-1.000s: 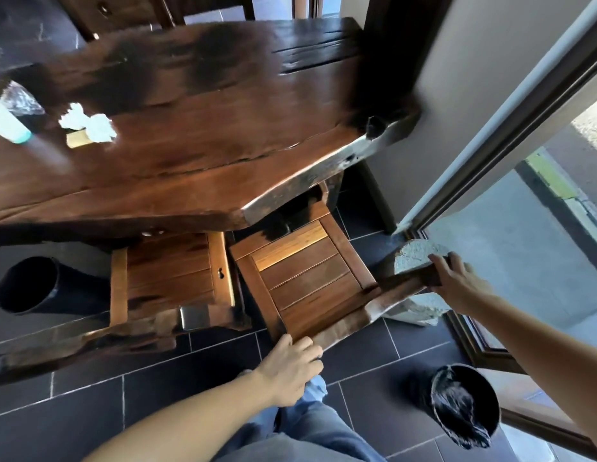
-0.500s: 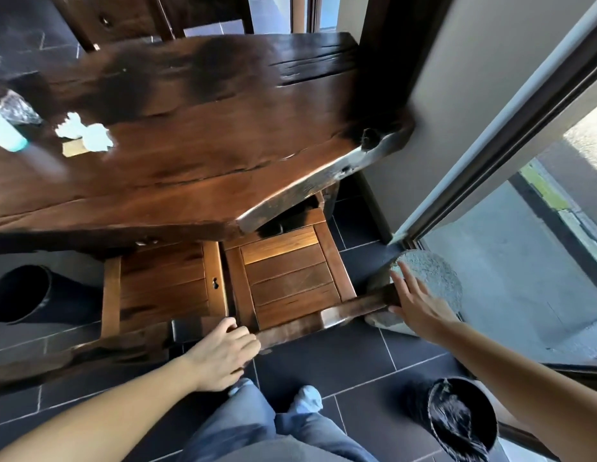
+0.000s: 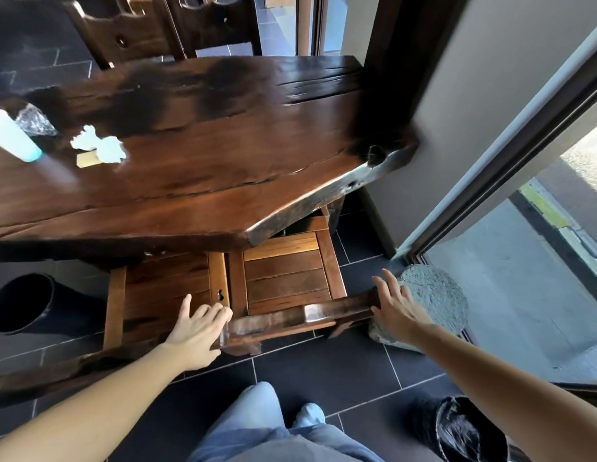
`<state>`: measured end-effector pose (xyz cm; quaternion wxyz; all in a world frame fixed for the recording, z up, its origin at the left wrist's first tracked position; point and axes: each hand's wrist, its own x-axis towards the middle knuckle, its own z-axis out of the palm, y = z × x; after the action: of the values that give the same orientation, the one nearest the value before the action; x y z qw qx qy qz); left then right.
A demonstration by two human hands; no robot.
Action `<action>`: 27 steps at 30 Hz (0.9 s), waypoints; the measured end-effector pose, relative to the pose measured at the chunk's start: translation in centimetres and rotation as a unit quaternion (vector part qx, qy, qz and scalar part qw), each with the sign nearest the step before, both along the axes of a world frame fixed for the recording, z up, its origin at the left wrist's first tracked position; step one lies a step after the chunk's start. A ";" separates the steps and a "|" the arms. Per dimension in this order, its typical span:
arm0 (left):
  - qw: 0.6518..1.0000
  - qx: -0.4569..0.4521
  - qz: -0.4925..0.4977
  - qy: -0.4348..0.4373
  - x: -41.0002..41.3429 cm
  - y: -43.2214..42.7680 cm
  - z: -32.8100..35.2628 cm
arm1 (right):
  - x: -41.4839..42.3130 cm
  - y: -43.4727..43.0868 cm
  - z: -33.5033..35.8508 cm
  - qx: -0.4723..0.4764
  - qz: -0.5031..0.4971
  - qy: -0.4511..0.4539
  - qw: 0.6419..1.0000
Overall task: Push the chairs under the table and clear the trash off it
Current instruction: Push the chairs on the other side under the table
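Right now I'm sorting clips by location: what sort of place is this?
Probably a dining area, home or cafe I cannot tell: a heavy wooden table with matching wooden chairs, dark floor tiles, and a glass door opening onto pavement.

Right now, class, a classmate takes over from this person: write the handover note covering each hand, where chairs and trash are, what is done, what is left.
Left hand: open, resting on the left end of the back rail of the right-hand slatted wooden chair.
Right hand: open, straight fingers at that rail's right end.
Done: this chair and the matching left-hand chair stand with seats partly under the dark wooden slab table.
Left: push both fully in; bin the crumpled white tissues, clear wrapper and pale blue container at the table's left end.
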<state>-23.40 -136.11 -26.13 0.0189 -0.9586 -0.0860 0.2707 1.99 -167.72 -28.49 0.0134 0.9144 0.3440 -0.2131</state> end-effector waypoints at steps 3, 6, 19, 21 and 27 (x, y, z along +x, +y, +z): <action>0.999 -0.021 0.027 0.006 0.3 0.1 0.0 | 0.3 0.2 0.3 0.014 -0.008 0.014 1.000; 0.997 -0.056 0.057 -0.014 0.4 0.3 -0.6 | 0.7 0.2 0.7 -0.025 -0.003 0.044 0.999; 0.987 -0.057 0.150 -0.021 0.1 -0.8 -0.5 | 1.0 1.2 1.7 -0.012 -0.023 0.038 0.999; 0.989 -0.037 0.141 -0.034 0.0 -1.5 -0.7 | 1.6 1.2 2.0 -0.008 -0.011 0.044 0.999; 0.986 -0.019 0.155 -0.050 -0.3 -2.3 -0.4 | 1.7 1.1 1.6 0.007 -0.021 0.052 0.998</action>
<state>-23.67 -138.42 -26.52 -0.0458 -0.9461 -0.2297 0.2236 3.72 -166.61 -26.87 -0.0154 0.9092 0.3260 -0.2586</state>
